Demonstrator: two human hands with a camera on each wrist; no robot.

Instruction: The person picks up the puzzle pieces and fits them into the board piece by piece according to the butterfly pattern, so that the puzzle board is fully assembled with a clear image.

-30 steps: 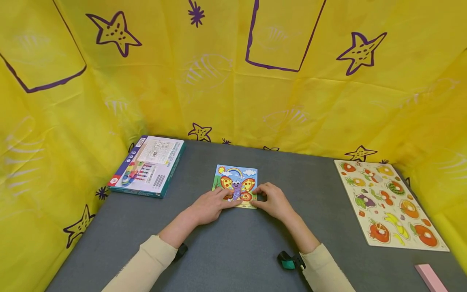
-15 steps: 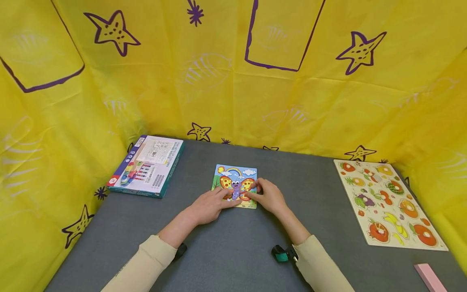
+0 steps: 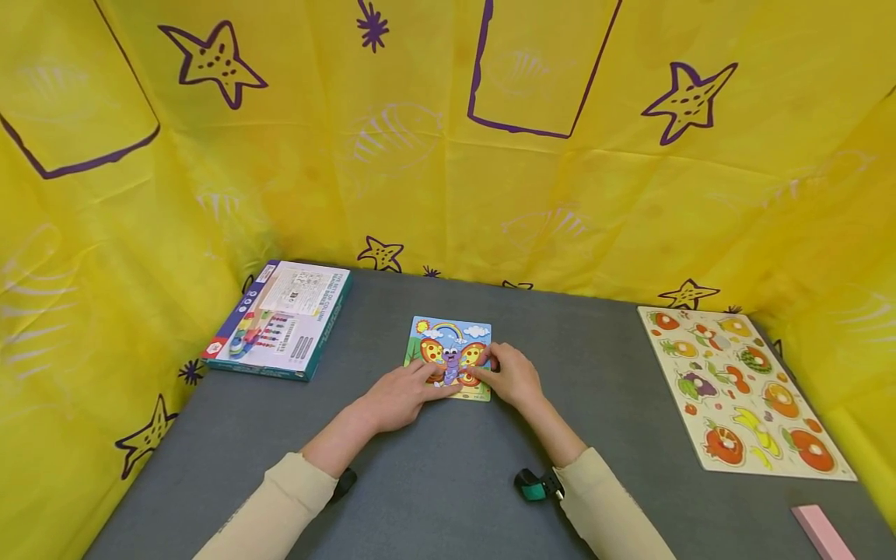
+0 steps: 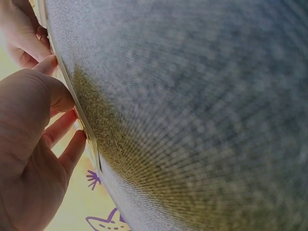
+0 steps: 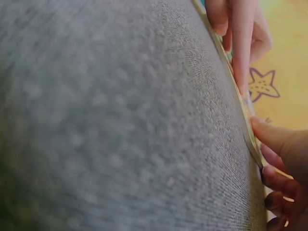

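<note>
A square butterfly jigsaw puzzle (image 3: pixel 455 330) lies flat on the dark grey table in the head view. My left hand (image 3: pixel 397 395) rests on its lower left part, the thumb along the bottom and the fingertips on the butterfly. On the right side, my right hand (image 3: pixel 516 378) lays its thumb on the lower right wing while its bent fingers stay by the right edge. The left wrist view shows the left hand (image 4: pixel 33 139) with fingertips at the board's thin edge. Seen from the right wrist, the right thumb (image 5: pixel 274 137) touches the board near the other hand's straight finger.
A boxed toy set (image 3: pixel 283 319) lies at the back left of the table (image 3: pixel 420 482). To the right is a wooden fruit puzzle board (image 3: pixel 745 389) with knobs. A pink block (image 3: pixel 820 531) sits near the front right. Yellow cloth (image 3: pixel 308 171) encloses the back and sides.
My right hand has moved slightly left, its thumb shifting from the puzzle's lower right edge onto the butterfly's lower wing. The left hand keeps its place on the puzzle.
</note>
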